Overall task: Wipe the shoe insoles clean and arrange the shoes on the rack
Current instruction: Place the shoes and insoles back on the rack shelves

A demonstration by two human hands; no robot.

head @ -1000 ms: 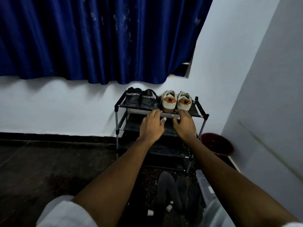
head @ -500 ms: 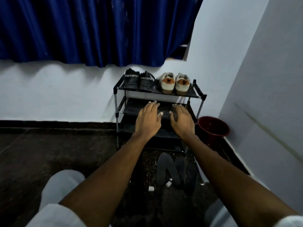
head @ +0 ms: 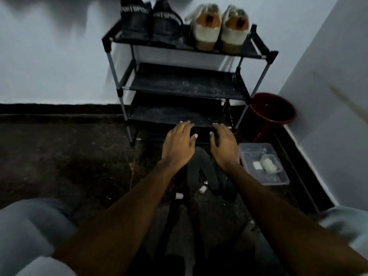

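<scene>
Two pairs of shoes stand on the top shelf of the rack [head: 185,84]: the black shoes [head: 151,20] at its left end, the white shoes [head: 219,28] at its right end, heels toward you. Your left hand [head: 178,145] and right hand [head: 224,147] hang side by side at the bottom shelf's front edge, fingers loosely spread, holding nothing. Dark insole-shaped pieces [head: 208,170] lie on the floor beneath and between your wrists. A red bucket [head: 272,110] and a clear box [head: 262,164] sit right of the rack.
</scene>
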